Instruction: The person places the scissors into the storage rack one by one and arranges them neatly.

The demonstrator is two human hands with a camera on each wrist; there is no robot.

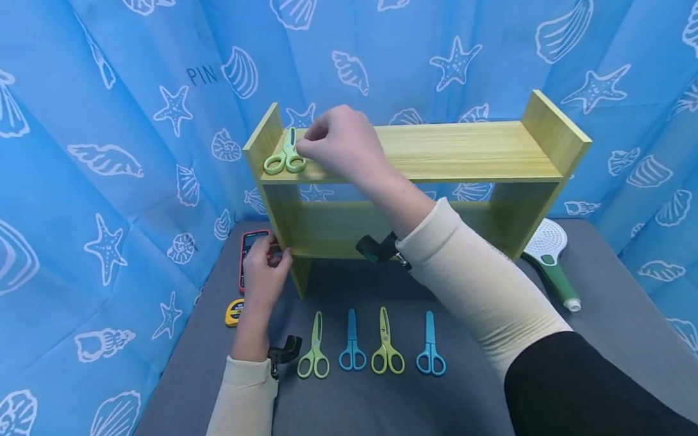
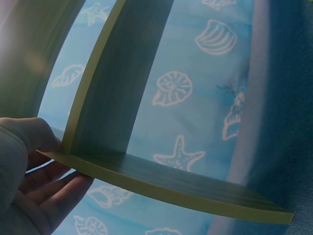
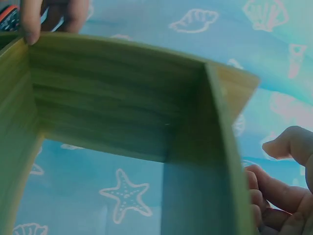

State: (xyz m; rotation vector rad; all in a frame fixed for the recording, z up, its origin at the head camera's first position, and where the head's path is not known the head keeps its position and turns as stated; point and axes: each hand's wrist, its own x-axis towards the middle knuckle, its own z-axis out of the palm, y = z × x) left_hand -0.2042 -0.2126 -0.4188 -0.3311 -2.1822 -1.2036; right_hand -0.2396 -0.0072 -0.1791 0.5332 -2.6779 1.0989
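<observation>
Pale green scissors (image 1: 289, 149) lie at the left end of the top board of a wooden shelf (image 1: 462, 150). Just beside them is my right hand (image 1: 349, 144), fingers loosely bent; the right wrist view shows its thumb apart from the fingers and nothing held. Lower down, my left hand (image 1: 263, 272) grips the front edge of the shelf's left side panel (image 2: 181, 193), thumb on the inner side and fingers outside. On the table in front of the shelf lie green scissors (image 1: 316, 344), blue scissors (image 1: 352, 340), yellow-green scissors (image 1: 385, 340) and more blue scissors (image 1: 430, 340).
Left of the shelf lie a red-edged multimeter (image 1: 248, 247), partly behind my left hand, and a yellow tape measure (image 1: 234, 313). A green-handled shower head (image 1: 547, 240) lies to the right. Behind hangs a blue curtain (image 1: 395, 56) with shell prints.
</observation>
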